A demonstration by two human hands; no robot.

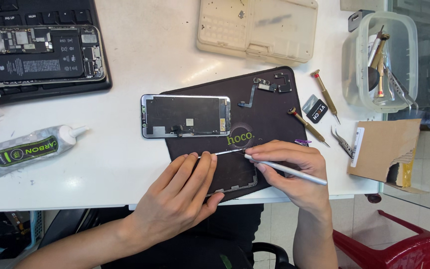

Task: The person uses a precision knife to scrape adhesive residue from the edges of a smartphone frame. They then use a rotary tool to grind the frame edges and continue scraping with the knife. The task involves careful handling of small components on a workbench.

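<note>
At the near edge of the dark work mat [274,107], the left hand [177,197] lies flat, fingers together, pressing down on a thin phone frame [237,180] that sits on the mat's front corner. The right hand [294,167] pinches a slim silver tool [289,171] like a pen, its fingers closed around the shaft, the tip meeting the frame's upper edge beside the left fingertips. Judging by this, work on that edge is under way and not finished.

Just beyond, a phone screen panel [186,116] lies face down, half on the mat, already separated. Small flex parts [269,85] lie loose farther up the mat, and two screwdrivers [308,125] and tweezers [342,142] lie to the right. A glue tube [31,148] lies capped at the left, seemingly unused yet. Farthest off, an opened phone body [38,55] with its battery exposed rests on a keyboard, not yet reassembled.
</note>
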